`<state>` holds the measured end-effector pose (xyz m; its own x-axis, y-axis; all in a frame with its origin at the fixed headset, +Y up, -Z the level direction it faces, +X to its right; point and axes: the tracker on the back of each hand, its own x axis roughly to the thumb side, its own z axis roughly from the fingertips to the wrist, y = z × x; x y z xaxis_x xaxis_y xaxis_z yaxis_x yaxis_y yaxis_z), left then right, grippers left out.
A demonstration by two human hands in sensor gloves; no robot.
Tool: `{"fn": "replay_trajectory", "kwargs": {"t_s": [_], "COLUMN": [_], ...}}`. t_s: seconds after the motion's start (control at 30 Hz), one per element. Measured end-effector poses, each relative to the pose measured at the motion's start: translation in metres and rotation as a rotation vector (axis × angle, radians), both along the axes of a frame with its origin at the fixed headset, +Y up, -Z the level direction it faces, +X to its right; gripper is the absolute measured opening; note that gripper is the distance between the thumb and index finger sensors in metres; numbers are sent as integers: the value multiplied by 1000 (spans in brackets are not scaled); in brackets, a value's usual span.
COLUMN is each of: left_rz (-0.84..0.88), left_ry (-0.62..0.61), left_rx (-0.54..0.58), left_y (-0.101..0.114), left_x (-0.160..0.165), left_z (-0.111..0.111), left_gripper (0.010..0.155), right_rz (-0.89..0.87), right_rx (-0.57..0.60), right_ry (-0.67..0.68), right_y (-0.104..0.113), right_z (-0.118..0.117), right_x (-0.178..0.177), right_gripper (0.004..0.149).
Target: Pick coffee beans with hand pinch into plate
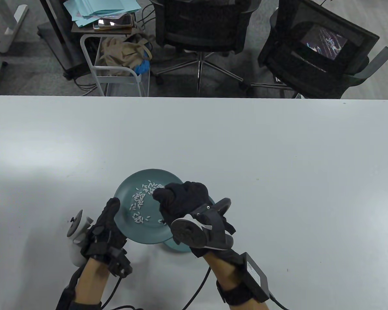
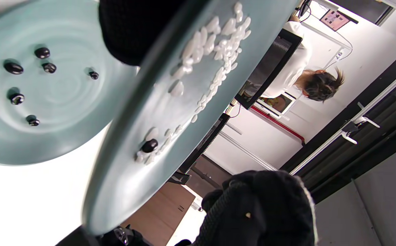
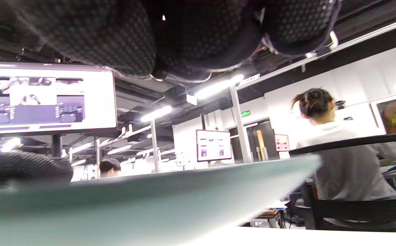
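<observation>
The left hand (image 1: 103, 226) is gripping the near-left rim of a tilted, smooth teal plate (image 1: 148, 180) strewn with pale grains (image 1: 142, 197) and one dark coffee bean (image 2: 149, 145). The right hand (image 1: 181, 200) is hovering over it, fingers curled; whether it is pinching anything I cannot tell. A second plate (image 2: 64, 102) lying beneath is holding six glossy beans (image 2: 42, 53), with bare white table (image 1: 278, 161) stretching wide to the right.

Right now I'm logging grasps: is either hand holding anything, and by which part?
The left hand grips the upper teal plate by its near-left rim, tilting it. Whether the right hand pinches a bean cannot be told.
</observation>
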<state>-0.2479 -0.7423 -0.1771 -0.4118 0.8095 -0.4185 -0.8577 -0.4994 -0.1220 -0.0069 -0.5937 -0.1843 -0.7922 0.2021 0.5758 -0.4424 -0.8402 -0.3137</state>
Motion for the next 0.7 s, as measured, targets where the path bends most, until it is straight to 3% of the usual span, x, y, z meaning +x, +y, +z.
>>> {"fn": "replay_trajectory", "kwargs": {"t_s": [0.33,0.7], "left_rz": [29,39], "left_ry": [62,102], "left_rx": [9,1], "left_y": [2,1], "left_x": [-13,-20], "left_z": [-1,0], "left_gripper": [63,63], "right_rz": [-59,-26], "right_rx": [-31,-127], "right_ry": [-81,-122], "right_y": [-7,-35], "right_z": [-11,-26], "right_x": [15,23], "right_gripper": [38,38]}}
